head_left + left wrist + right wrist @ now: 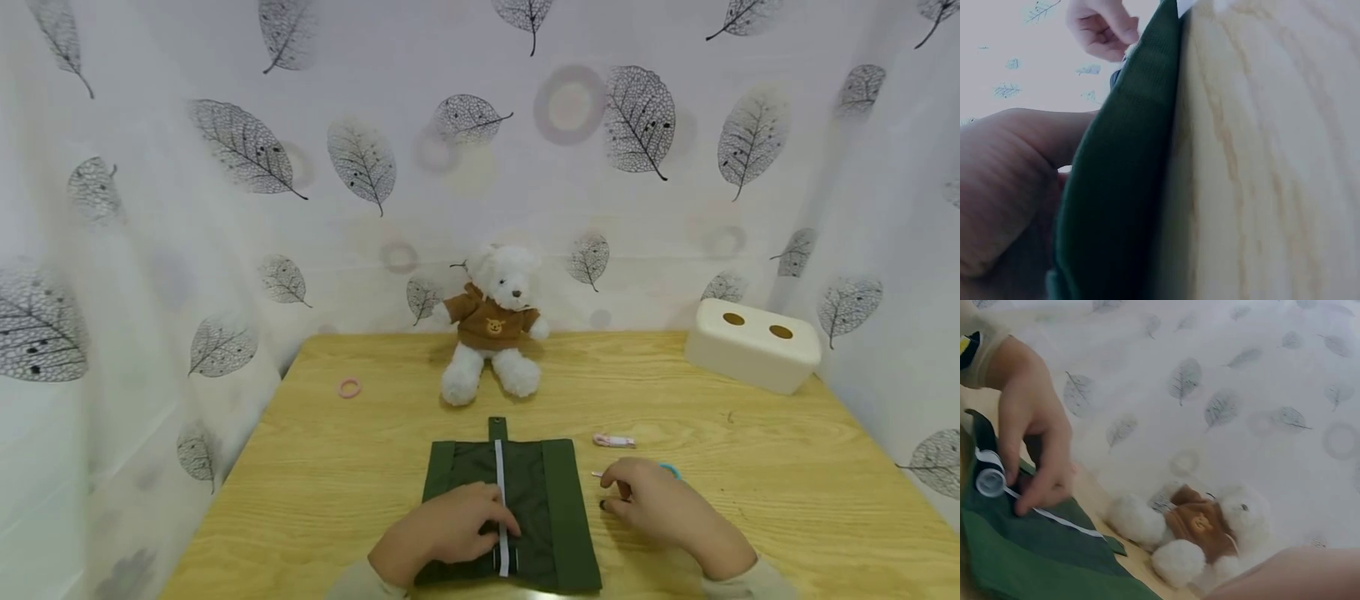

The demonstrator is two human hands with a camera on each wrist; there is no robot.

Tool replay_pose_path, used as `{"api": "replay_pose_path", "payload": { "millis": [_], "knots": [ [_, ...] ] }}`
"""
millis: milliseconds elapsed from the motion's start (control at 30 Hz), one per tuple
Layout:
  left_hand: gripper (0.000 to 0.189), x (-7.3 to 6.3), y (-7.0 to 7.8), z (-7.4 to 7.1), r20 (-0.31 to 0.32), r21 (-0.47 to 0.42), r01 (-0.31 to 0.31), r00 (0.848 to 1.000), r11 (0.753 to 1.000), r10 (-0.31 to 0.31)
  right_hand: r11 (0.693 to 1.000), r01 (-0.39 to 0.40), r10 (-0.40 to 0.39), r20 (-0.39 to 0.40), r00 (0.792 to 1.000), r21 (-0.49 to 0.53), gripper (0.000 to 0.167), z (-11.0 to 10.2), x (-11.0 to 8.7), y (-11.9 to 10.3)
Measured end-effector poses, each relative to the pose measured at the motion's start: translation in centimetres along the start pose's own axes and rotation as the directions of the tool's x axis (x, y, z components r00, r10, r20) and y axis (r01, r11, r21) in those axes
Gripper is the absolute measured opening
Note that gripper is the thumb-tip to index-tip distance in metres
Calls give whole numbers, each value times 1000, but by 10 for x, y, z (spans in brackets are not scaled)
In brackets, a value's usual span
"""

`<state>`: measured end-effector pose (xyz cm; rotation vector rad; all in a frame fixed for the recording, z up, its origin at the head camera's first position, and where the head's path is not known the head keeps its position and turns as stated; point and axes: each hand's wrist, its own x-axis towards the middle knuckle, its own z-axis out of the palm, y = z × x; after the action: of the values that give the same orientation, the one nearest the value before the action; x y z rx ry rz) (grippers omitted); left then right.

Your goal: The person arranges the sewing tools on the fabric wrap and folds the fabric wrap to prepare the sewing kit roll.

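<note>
A green fabric pouch (571, 508) lies spread on the table, a white strip (502, 467) running down its middle. My left hand (465, 521) rests over the pouch, its thumb and forefinger pinching the strip. Close by these fingers, a spool (991, 482) with a white end and dark winding lies crosswise on the pouch. To the right of the pouch, my right hand (663, 504) has curled fingers and a small dark object (603, 504) at the thumb tip; its kind I cannot tell. Scissors with a blue handle (670, 471) lie partly hidden behind this hand.
A white teddy bear (491, 325) in a brown top sits behind the pouch. A pink and white item (615, 441) lies beyond my right hand. At the left is a pink ring (349, 387), and a cream box (753, 346) with two holes stands back right.
</note>
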<state>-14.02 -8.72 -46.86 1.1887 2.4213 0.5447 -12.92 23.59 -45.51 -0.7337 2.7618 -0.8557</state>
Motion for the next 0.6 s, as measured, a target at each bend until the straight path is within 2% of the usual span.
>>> {"api": "replay_pose_path", "payload": {
  "millis": [167, 233, 433, 600],
  "knots": [
    [28, 2, -1, -1, 13, -15, 49, 999, 999, -49, 993, -114, 114, 20, 993, -17, 22, -7, -5, 13],
    [26, 3, -1, -1, 15, -14, 51, 999, 999, -51, 991, -133, 134, 23, 991, -15, 22, -9, -5, 15],
    [20, 3, -1, 0, 8, 13, 39, 999, 999, -39, 988, -153, 152, 43, 987, 19, 19, -15, -9, 18],
    [17, 4, -1, -1, 6, 19, 38, 999, 999, -38, 989, -144, 140, 89, 986, 34, 28, -19, -12, 21]
  ]
}}
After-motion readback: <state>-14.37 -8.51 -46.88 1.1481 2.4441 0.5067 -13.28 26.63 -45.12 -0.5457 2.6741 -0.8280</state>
